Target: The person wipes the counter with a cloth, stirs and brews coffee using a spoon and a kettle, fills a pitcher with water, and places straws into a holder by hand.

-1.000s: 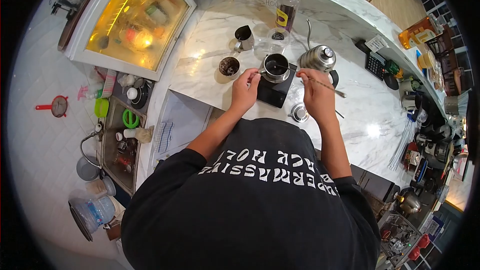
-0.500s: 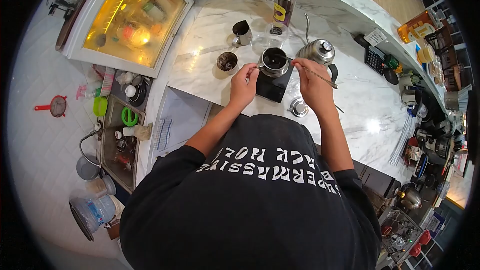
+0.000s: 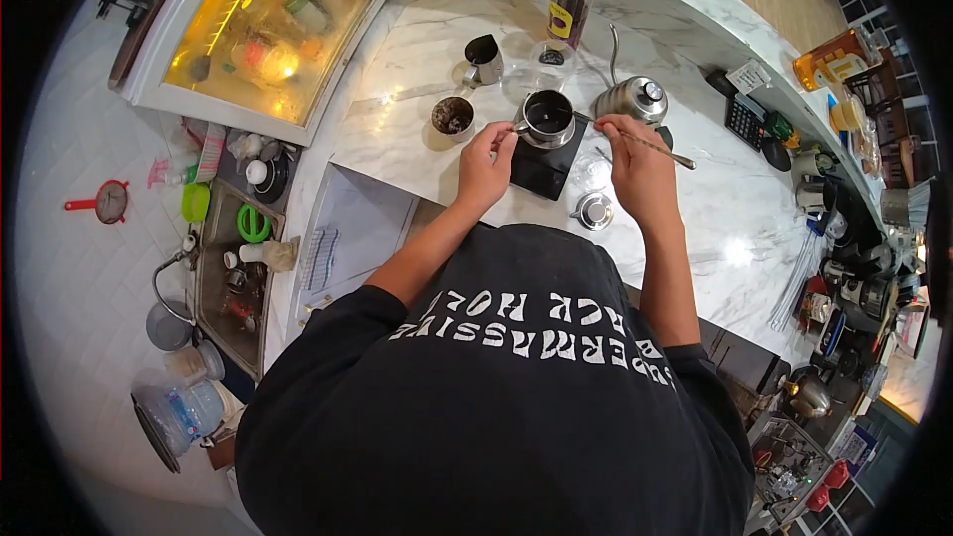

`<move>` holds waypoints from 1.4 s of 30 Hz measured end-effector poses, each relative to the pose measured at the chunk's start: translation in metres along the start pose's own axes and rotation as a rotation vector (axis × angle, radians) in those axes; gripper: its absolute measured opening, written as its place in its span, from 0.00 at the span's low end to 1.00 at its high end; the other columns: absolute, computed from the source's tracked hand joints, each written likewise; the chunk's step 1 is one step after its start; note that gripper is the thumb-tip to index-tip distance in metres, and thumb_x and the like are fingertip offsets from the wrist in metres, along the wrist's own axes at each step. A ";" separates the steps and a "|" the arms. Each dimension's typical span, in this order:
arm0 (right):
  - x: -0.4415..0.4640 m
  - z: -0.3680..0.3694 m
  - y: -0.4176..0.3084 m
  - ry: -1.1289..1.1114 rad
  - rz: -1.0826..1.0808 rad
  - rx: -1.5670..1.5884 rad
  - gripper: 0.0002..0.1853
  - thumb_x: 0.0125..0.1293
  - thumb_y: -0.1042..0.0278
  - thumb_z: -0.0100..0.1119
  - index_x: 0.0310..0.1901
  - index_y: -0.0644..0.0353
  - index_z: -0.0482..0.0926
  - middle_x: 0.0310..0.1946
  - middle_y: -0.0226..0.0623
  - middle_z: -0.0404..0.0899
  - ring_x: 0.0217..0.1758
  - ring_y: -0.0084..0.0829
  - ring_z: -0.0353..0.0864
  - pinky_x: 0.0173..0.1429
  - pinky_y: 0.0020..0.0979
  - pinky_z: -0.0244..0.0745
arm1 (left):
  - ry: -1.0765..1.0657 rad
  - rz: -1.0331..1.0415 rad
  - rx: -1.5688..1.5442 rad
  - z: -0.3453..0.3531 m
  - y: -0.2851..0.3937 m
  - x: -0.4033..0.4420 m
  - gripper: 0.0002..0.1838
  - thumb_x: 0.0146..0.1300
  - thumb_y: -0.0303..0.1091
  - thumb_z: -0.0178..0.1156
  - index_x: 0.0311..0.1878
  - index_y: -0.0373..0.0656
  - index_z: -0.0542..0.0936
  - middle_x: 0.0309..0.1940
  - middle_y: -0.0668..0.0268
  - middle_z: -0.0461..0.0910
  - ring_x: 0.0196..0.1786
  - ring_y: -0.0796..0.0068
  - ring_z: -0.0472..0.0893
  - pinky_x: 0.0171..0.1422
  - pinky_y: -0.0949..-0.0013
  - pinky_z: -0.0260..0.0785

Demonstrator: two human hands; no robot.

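My left hand (image 3: 485, 165) pinches the handle of a metal cup (image 3: 548, 142) that holds dark liquid. The cup rests at the far end of a black flat scale (image 3: 543, 177). In my right hand (image 3: 637, 161) is a long thin spoon (image 3: 663, 149), held between thumb and fingers to the right of the cup, apart from it. A steel gooseneck kettle (image 3: 631, 103) stands just beyond that hand. Left of the cup are a small metal pitcher (image 3: 483, 67) and a cup with dark brown grounds (image 3: 453, 117). A small round metal piece (image 3: 594, 210) lies nearer me.
A labelled bottle (image 3: 568, 15) and a clear glass (image 3: 548, 57) stand behind the cup. A lit display case (image 3: 333, 114) borders the marble counter (image 3: 715, 238) on the left, above a sink (image 3: 206, 323). A calculator (image 3: 745, 121) and several utensils line the right side.
The spoon has moved from over the cup to the right, clear of its rim, along with my right hand. My left hand stays at the cup handle.
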State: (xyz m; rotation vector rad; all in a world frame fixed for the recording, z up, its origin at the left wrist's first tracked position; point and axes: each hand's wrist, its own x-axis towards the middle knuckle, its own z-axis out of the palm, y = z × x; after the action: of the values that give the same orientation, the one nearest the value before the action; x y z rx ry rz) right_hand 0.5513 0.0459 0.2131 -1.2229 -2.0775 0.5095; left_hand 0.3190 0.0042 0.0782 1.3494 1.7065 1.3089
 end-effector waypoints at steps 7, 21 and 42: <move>-0.002 0.000 -0.002 0.096 -0.033 0.020 0.08 0.78 0.69 0.60 0.47 0.62 0.87 0.43 0.42 0.89 0.48 0.48 0.86 0.56 0.43 0.76 | -0.008 -0.022 -0.017 -0.001 -0.001 -0.002 0.13 0.77 0.35 0.63 0.59 0.40 0.84 0.43 0.57 0.90 0.42 0.68 0.88 0.50 0.64 0.79; -0.030 0.000 -0.001 0.334 0.339 0.367 0.15 0.85 0.65 0.53 0.50 0.66 0.88 0.43 0.39 0.93 0.46 0.24 0.88 0.57 0.28 0.79 | 0.016 -0.045 -0.052 -0.052 -0.019 -0.027 0.17 0.76 0.34 0.64 0.64 0.44 0.82 0.41 0.68 0.86 0.40 0.79 0.81 0.48 0.70 0.73; 0.090 0.100 -0.061 0.151 0.386 0.354 0.15 0.85 0.63 0.55 0.51 0.67 0.86 0.41 0.33 0.92 0.43 0.17 0.85 0.52 0.21 0.75 | -0.124 -0.061 0.079 -0.138 -0.069 0.051 0.50 0.50 0.40 0.85 0.75 0.45 0.70 0.61 0.56 0.76 0.53 0.63 0.80 0.58 0.59 0.76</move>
State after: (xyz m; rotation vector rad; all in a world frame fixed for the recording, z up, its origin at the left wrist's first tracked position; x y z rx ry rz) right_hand 0.4117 0.0945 0.2116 -1.3985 -1.5449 0.8887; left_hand 0.1566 0.0067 0.0664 1.3819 1.7156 1.1108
